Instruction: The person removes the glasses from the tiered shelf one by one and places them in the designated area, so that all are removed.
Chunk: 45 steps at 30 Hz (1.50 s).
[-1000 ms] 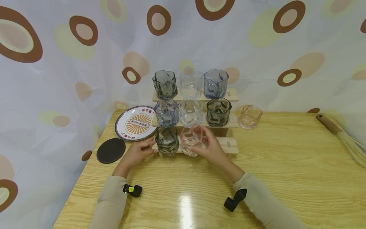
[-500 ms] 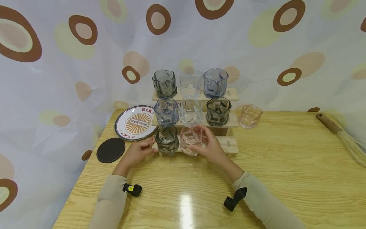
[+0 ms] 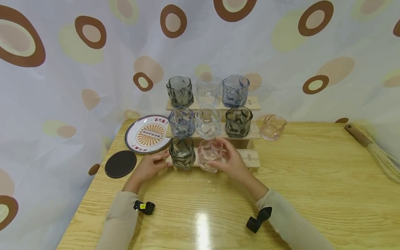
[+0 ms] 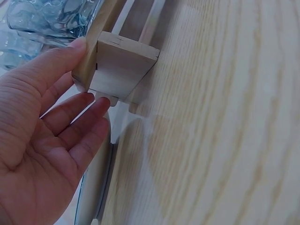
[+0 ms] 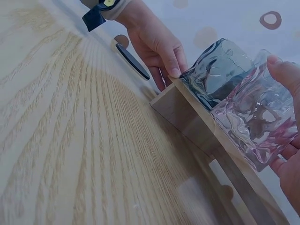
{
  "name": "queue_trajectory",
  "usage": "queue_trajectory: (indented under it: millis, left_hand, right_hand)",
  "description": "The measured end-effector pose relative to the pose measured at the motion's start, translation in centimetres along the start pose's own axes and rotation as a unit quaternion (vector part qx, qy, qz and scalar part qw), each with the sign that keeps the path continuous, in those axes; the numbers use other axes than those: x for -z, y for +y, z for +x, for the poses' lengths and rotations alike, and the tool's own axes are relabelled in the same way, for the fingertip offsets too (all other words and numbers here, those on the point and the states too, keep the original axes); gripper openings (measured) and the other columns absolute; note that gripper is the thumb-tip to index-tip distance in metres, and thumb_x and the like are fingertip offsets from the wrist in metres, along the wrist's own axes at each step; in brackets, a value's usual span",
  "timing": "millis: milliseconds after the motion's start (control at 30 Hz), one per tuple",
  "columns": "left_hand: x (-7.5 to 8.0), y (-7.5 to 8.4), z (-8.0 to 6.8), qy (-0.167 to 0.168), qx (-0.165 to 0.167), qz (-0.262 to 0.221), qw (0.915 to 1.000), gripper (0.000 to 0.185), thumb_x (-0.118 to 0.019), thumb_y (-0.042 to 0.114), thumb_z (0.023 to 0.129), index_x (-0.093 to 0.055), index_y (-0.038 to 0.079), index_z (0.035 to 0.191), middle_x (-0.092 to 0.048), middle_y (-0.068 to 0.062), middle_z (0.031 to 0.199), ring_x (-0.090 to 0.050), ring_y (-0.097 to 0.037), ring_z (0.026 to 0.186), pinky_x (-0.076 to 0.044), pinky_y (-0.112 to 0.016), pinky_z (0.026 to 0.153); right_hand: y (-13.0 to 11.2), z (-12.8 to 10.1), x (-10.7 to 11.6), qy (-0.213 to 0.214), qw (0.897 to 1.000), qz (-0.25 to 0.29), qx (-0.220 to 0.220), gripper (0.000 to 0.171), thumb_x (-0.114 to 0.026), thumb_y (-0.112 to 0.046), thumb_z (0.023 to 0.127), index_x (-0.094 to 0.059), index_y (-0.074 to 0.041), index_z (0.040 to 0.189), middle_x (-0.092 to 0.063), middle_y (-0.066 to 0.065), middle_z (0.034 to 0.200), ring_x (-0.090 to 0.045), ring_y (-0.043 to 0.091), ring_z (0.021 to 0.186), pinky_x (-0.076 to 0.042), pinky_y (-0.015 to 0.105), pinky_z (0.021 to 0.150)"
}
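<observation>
The right hand (image 3: pixel 233 163) is holding a pink glass (image 3: pixel 204 154) with its fingers parted just enough to span it, the thumb pressing the near side and the other fingers reaching around the right side. The glass is sitting at the lowest tier of a wooden rack (image 3: pixel 253 159), just right of a dark grey glass (image 3: pixel 182 156). The left hand (image 3: pixel 149 168) is pinching the left end of that tier between thumb and forefinger, while its remaining fingers are curving loosely below the board. On the middle tier, a blue glass (image 3: pixel 181 124), a clear glass (image 3: pixel 208 124) and a smoky glass (image 3: pixel 239 124) are standing left to right. The far, top tier is carrying a grey tumbler (image 3: pixel 180 93), a clear tumbler (image 3: pixel 207 93) and a blue tumbler (image 3: pixel 235 93). A peach glass (image 3: pixel 272 128) is standing right of the rack on the counter (image 3: pixel 300 173). A plate (image 3: pixel 133 133) is lying left of the rack, with a black coaster (image 3: pixel 121 164) resting nearer. A whisk (image 3: pixel 364 138) is lying at the far right. A patterned sheet (image 3: pixel 218 45) is hanging behind everything.
</observation>
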State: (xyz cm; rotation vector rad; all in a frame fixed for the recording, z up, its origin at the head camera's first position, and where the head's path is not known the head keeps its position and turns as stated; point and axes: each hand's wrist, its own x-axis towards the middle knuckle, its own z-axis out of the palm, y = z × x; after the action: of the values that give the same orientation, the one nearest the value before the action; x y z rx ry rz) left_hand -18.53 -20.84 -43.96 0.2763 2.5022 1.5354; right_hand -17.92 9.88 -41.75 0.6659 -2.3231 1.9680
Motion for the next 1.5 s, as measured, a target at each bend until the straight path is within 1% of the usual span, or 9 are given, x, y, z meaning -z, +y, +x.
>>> queue_trajectory:
  millis: [233,367,500,667,800,1033,1300,1400,1500]
  left_hand:
    - [-0.1,0.0,0.0,0.002,-0.012,0.002,0.9999,0.052,-0.071,0.020,0.086,-0.056,0.000,0.130,-0.039,-0.012,0.146,-0.044,-0.027,0.129,-0.043,-0.034,0.103]
    - [-0.1,0.0,0.0,0.000,-0.006,0.005,1.0000,0.053,-0.072,0.023,0.085,-0.055,0.001,0.131,-0.039,-0.010,0.147,-0.044,-0.027,0.129,-0.043,-0.033,0.102]
    - [0.0,-0.1,0.0,-0.001,-0.006,0.010,0.9999,0.054,-0.071,0.024,0.086,-0.055,0.002,0.132,-0.038,-0.010,0.147,-0.044,-0.027,0.129,-0.043,-0.034,0.102]
    - [0.0,-0.3,0.0,-0.001,-0.011,0.011,0.9999,0.052,-0.070,0.021,0.087,-0.054,0.001,0.132,-0.039,-0.011,0.146,-0.043,-0.027,0.129,-0.043,-0.035,0.103]
    - [0.0,-0.3,-0.1,-0.001,-0.005,0.007,1.0000,0.052,-0.069,0.019,0.087,-0.053,0.000,0.133,-0.037,-0.012,0.147,-0.043,-0.028,0.130,-0.043,-0.036,0.103]
    - [-0.1,-0.3,-0.2,0.001,-0.002,0.002,1.0000,0.051,-0.069,0.017,0.088,-0.053,0.000,0.133,-0.037,-0.011,0.147,-0.042,-0.028,0.131,-0.043,-0.036,0.103]
    - [0.0,-0.1,-0.2,0.002,-0.007,-0.001,1.0000,0.051,-0.069,0.017,0.088,-0.053,-0.001,0.133,-0.036,-0.012,0.147,-0.041,-0.028,0.131,-0.042,-0.037,0.104]
    - [0.0,-0.1,-0.1,0.001,-0.011,-0.003,0.9999,0.051,-0.069,0.018,0.088,-0.053,-0.001,0.132,-0.037,-0.013,0.147,-0.040,-0.028,0.131,-0.042,-0.037,0.104]
    - [0.0,-0.2,0.0,0.000,-0.014,0.002,0.9999,0.051,-0.070,0.019,0.087,-0.054,0.000,0.132,-0.038,-0.012,0.146,-0.041,-0.028,0.131,-0.042,-0.036,0.104]
  right_hand:
    - [0.1,-1.3,0.9,0.015,1.000,-0.009,0.001,0.075,-0.078,0.006,0.072,-0.041,0.000,0.137,-0.050,0.020,0.125,-0.047,0.030,0.119,-0.045,0.026,0.100]
    - [0.1,-2.4,2.0,0.018,1.000,-0.018,0.007,0.074,-0.078,0.006,0.072,-0.041,0.000,0.136,-0.051,0.020,0.124,-0.048,0.029,0.116,-0.047,0.018,0.095]
    - [0.2,-3.5,3.2,0.021,1.000,-0.019,0.013,0.073,-0.077,0.006,0.074,-0.041,-0.001,0.136,-0.050,0.020,0.123,-0.049,0.024,0.114,-0.048,0.016,0.092]
    - [0.4,-4.8,4.8,0.033,0.999,-0.023,0.017,0.073,-0.075,0.008,0.074,-0.040,0.000,0.137,-0.048,0.020,0.123,-0.048,0.015,0.114,-0.043,0.012,0.095]
    - [0.3,-5.7,6.2,0.046,0.998,-0.036,0.027,0.071,-0.074,0.010,0.075,-0.040,0.002,0.137,-0.046,0.020,0.123,-0.047,0.014,0.113,-0.041,0.011,0.097]
    - [0.2,-7.0,9.3,0.084,0.994,-0.059,0.043,0.068,-0.070,0.019,0.073,-0.039,0.009,0.133,-0.047,0.011,0.122,-0.049,0.012,0.110,-0.041,0.010,0.094]
    - [0.7,-7.6,14.0,0.132,0.988,-0.063,0.051,0.066,-0.065,0.021,0.076,-0.038,0.006,0.135,-0.049,0.005,0.120,-0.051,0.010,0.109,-0.040,0.010,0.096]
    - [0.9,-7.6,15.7,0.161,0.983,-0.083,0.037,0.061,-0.065,0.019,0.077,-0.041,0.005,0.131,-0.049,0.003,0.118,-0.050,0.009,0.108,-0.040,0.009,0.094]
    - [1.1,-7.6,17.1,0.188,0.973,-0.131,0.007,0.056,-0.068,0.011,0.080,-0.043,0.000,0.129,-0.049,-0.001,0.115,-0.050,0.006,0.106,-0.041,0.007,0.091]
